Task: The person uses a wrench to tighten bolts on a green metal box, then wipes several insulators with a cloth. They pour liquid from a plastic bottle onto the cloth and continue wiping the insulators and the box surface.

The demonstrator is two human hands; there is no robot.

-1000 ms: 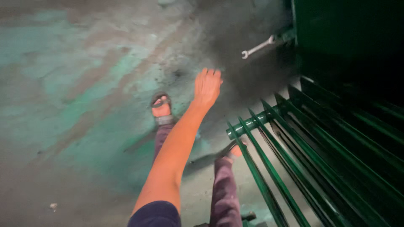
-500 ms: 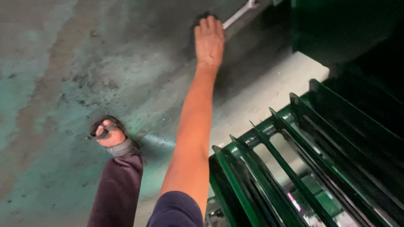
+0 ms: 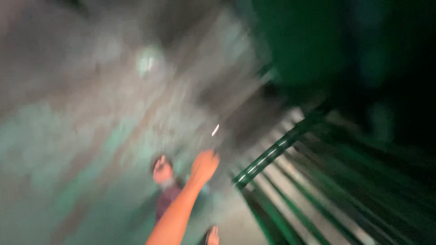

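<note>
The right hand [image 3: 204, 165] reaches out over the floor [image 3: 68, 136], fingers curled narrow round a slim bright tool [image 3: 215, 130] that sticks up just past them, though blur leaves the grip unsure. A green grate [image 3: 272, 152] lies right of the fingers, a sandalled foot [image 3: 162, 170] left; the left hand is out of view.

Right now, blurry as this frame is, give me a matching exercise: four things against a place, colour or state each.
1 hand
2 foot with dark strap
3 metal bars
4 floor

a dark green, on the right
b grey with green patches
c just left of the bare arm
d fingers curled, raised mid-frame

Pairs: 1-d; 2-c; 3-a; 4-b
</note>
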